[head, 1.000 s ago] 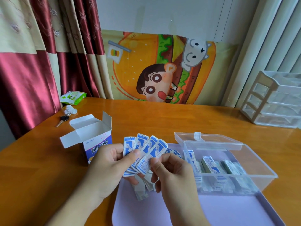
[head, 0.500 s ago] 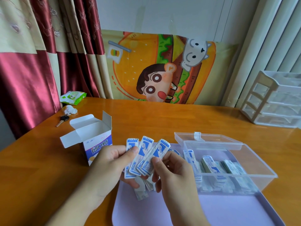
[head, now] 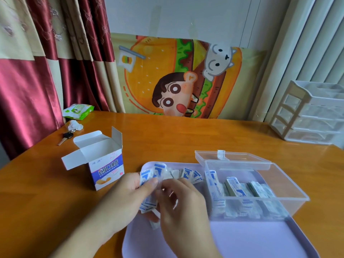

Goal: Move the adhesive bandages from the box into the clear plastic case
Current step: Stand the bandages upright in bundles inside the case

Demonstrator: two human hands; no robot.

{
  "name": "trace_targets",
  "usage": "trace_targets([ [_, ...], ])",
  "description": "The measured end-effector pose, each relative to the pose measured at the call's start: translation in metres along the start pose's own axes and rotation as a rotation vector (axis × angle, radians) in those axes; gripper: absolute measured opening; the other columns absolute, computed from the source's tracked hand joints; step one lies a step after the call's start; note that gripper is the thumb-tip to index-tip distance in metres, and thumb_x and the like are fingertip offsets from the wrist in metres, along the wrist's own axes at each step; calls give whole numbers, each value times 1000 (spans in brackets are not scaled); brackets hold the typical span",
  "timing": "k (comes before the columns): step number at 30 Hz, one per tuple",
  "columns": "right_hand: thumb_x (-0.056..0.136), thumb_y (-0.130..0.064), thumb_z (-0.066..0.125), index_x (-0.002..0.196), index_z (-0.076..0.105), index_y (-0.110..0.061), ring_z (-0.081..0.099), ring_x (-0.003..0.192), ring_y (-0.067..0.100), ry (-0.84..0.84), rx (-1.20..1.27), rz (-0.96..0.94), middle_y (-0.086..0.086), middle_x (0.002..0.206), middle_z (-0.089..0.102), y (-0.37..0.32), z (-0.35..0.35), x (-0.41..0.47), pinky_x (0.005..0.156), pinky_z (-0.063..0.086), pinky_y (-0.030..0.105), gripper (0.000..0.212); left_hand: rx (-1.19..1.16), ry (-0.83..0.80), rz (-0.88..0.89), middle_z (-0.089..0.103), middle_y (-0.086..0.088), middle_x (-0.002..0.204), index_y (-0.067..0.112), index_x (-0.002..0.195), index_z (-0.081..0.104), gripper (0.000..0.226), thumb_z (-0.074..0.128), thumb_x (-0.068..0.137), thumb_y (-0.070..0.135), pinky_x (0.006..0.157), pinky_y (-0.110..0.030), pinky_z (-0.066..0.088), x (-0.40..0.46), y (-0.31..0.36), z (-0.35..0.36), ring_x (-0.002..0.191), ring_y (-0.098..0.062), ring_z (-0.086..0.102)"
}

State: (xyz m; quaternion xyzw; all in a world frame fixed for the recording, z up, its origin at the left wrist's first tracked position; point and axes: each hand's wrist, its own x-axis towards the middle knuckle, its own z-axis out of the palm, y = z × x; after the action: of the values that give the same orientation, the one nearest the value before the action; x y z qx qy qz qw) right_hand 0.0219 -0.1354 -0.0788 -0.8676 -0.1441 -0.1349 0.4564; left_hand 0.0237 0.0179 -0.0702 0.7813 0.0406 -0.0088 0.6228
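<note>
Head: two hands [head: 128, 198] [head: 182, 207], one box [head: 104, 168].

both hands together, low and centre

left hand [head: 128, 194] reaches in from 7 o'clock, thumb pressed across a stack of bandages [head: 149, 175] with the fingers curled behind it. right hand [head: 183, 207] comes up from 6 o'clock, back toward the camera, fingers bent and blurred, their tips meeting the left thumb at the stack. both forearms are bare.
</note>
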Motion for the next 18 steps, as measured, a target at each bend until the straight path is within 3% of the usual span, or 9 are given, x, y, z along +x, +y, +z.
trace_targets([
  [2,86,-43,45,108,64,-38,61,94,8,-68,-69,0,-19,104,57,0,3,-1,77,53,31,29,72,106,9,79,-10,84,15,98,77,31,60,100,41,78,-55,61,6,-5,-3,81,-29,77],
  [5,89,-44,31,129,48,-36,49,120,7,-140,-262,10,-20,124,42,-3,3,-2,88,47,23,44,-178,180,5,75,-11,77,6,105,73,27,46,108,10,56,-43,59,10,-4,-6,64,-29,71],
  [7,85,-52,17,139,37,-31,34,136,14,-164,-388,75,-9,140,33,-5,-1,2,97,39,23,61,-281,203,8,65,-12,69,0,106,68,24,44,108,3,49,-38,56,12,-3,-6,56,-26,62],
  [10,96,-40,39,153,21,-33,21,147,26,-236,-523,170,7,163,15,-1,3,9,111,34,30,60,-297,191,18,57,-12,66,0,105,66,19,48,106,2,49,-39,56,13,-6,-6,52,-25,57],
  [12,98,-30,43,150,28,-32,18,150,30,-277,-530,208,12,167,12,4,8,11,115,33,35,55,-293,173,20,58,-12,67,1,104,67,19,49,106,3,48,-39,55,13,-7,-6,52,-26,57],
  [15,96,-25,42,132,48,-23,28,146,26,-246,-521,180,9,159,30,10,12,11,113,35,32,37,-279,163,19,61,-12,68,3,103,69,18,51,105,4,48,-37,54,14,-7,-7,53,-27,57],
  [18,94,-20,44,114,60,-19,46,130,21,-161,-512,132,-1,136,50,14,9,10,95,41,25,26,-282,148,18,62,-12,69,4,103,70,17,53,105,5,48,-37,54,16,-8,-9,52,-25,58],
])
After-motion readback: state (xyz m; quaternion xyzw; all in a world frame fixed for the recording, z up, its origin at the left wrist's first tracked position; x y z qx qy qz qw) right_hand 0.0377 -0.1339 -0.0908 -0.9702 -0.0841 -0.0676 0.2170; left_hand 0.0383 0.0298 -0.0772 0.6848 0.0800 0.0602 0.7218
